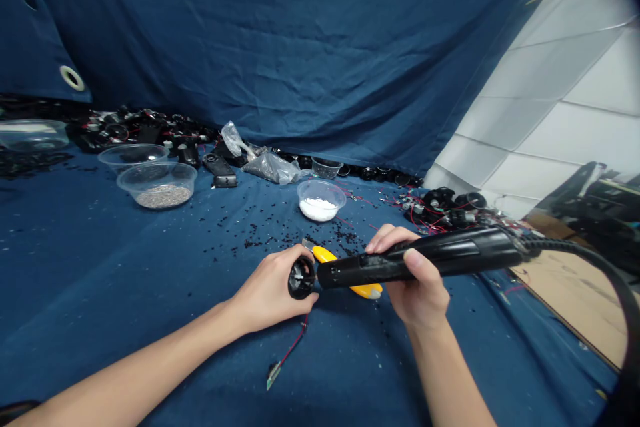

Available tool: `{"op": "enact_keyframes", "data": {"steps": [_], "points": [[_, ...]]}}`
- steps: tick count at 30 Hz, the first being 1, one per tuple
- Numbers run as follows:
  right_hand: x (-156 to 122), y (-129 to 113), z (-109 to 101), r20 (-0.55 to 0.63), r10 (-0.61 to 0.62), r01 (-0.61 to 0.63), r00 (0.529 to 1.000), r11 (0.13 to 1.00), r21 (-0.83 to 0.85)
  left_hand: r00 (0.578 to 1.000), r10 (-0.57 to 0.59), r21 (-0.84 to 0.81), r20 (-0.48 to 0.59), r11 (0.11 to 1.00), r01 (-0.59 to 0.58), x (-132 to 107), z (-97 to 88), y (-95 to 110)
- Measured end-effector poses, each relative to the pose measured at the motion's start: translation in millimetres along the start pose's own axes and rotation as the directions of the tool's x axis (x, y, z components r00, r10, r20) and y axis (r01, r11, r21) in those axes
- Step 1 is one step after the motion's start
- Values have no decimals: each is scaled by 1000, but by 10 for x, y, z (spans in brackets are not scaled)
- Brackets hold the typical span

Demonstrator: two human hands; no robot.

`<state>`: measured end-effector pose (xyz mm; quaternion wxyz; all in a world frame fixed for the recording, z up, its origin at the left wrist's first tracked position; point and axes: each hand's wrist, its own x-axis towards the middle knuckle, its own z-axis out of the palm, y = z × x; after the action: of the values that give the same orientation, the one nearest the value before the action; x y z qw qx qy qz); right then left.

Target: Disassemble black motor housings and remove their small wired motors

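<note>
Two hands hold a round black housing [301,277] against the end of a corded black tube [420,257]

From the left: a bowl of grey granules [163,195] sits well back on the blue-covered table [100,320], and the left hand [267,290] reaches in from the lower left, its grip closed around the housing. A yellow-handled tool [340,267] lies under the tube, partly hidden, with a wired strip [287,353] just below the left hand and a bowl of white powder [320,201] beyond, among black crumbs [325,233]. The right forearm rises from the bottom edge, its hand [417,280] clamped around the tube, thumb in front — the cord [595,263] curves off the right edge, past the cloth's border with cardboard [575,297].
</note>
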<state>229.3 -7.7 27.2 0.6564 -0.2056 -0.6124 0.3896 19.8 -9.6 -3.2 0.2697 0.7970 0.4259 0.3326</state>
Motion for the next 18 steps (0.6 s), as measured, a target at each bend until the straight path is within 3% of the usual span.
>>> {"op": "enact_keyframes", "data": {"steps": [18], "points": [[-9,35,0,-5,29,-29,1000,999,43,999,-21,33,27,999,20,7,7,-19]]}}
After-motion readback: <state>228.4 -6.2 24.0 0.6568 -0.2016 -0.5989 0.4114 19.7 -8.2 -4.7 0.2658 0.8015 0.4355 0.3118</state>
